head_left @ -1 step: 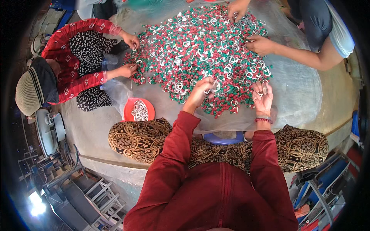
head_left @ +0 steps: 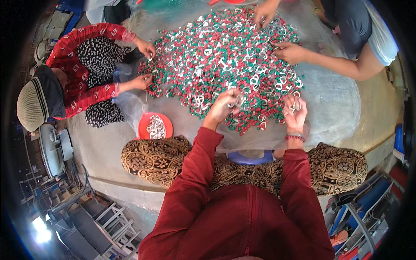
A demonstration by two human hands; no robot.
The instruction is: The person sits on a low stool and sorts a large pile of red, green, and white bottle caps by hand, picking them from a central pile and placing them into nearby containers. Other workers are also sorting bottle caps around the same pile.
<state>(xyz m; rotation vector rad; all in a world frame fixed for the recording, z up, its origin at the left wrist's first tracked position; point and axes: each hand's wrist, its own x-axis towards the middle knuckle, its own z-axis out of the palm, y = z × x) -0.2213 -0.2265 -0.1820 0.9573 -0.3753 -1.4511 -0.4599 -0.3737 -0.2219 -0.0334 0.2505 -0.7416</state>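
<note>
A wide pile of small red and green pieces (head_left: 203, 82) mixed with white rings lies before me. Over its near edge, my left hand (head_left: 223, 108) has its fingers curled around white rings (head_left: 236, 102); motion blurs them a little. Further right, my right hand (head_left: 295, 113) is turned palm up at the pile's near right edge. Its bent fingers hold several white rings (head_left: 296, 104), some looped about the fingers. A beaded bracelet circles that wrist.
An orange-red bowl (head_left: 167, 125) with white rings stands left of my knees. A person in a patterned red top (head_left: 78, 56) reaches in from the left. Another person's hands (head_left: 290, 53) pick at the far right. Clear plastic sheeting (head_left: 333, 99) lies under the pile; a blue stool (head_left: 249, 158) shows between my legs.
My left hand has shifted slightly down and its fingers have changed position around the rings. My right hand's fingers have moved a little, with rings still in them.
</note>
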